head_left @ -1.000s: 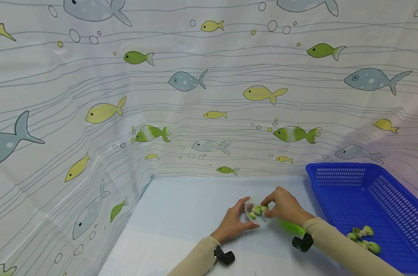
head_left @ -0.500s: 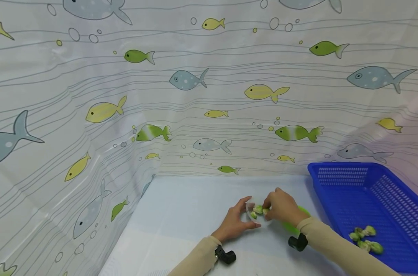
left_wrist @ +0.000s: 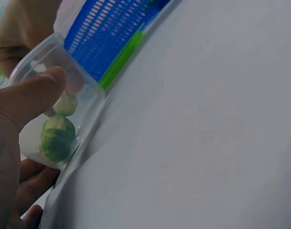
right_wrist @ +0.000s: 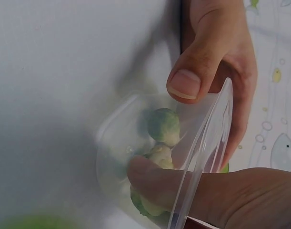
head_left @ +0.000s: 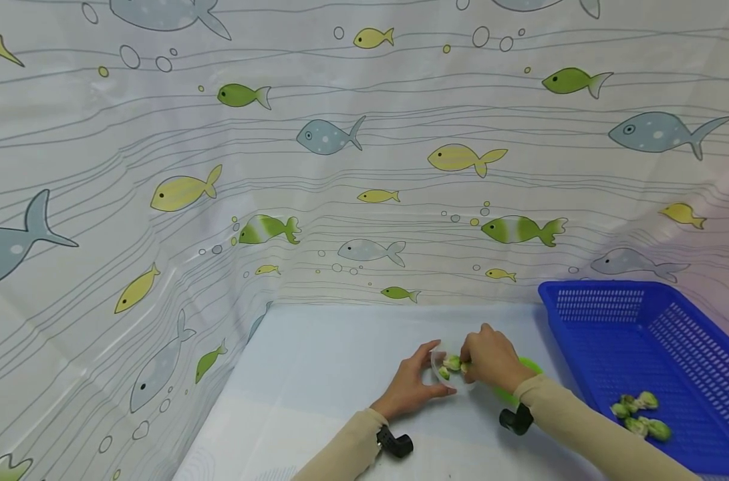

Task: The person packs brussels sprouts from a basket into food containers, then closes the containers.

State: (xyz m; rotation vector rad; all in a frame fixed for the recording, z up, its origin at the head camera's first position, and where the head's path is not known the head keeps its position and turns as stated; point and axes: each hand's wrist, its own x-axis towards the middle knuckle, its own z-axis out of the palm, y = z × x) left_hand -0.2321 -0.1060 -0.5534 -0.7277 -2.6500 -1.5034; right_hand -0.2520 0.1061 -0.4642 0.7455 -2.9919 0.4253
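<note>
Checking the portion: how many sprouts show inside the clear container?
3 in the head view: lower-left sprout, upper-middle sprout, and rightmost sprout at the right hand; more may be hidden.

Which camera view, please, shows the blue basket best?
The head view: it shows most of the blue basket, its rim and the Brussels sprouts inside, though cropped at right. The left wrist view shows only a perforated part beyond the clear container; the right wrist view shows none clearly.
</note>
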